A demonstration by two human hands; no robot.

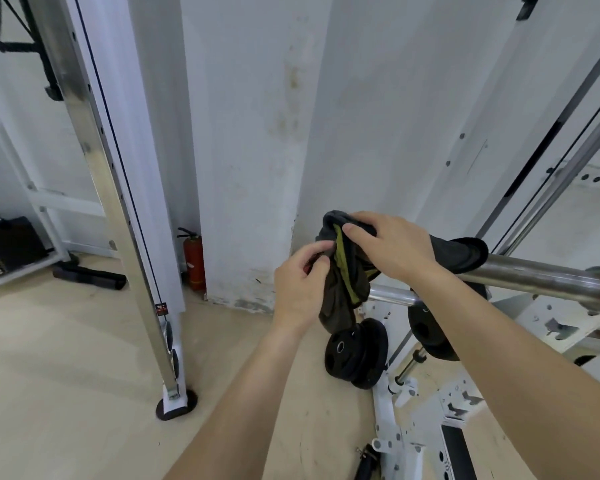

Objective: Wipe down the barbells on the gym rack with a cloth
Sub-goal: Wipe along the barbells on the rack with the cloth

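Note:
A dark grey cloth [343, 289] with a yellow-green inner side hangs bunched between both hands. My left hand [300, 285] pinches its left edge with curled fingers. My right hand [392, 242] grips the cloth's top, thumb pressed on the fabric. Part of the cloth [465, 252] drapes over the steel barbell sleeve [548, 280], which runs to the right edge with its end collar at the far right. A second, lower chrome bar [390, 295] shows just behind the cloth.
Black weight plates [357, 351] hang on the white rack [409, 441] below my hands. A chrome cable-machine upright [118, 220] stands at left on the wood floor. A red fire extinguisher [194, 261] sits by the white pillar. Slanted guide rods [568, 161] rise at right.

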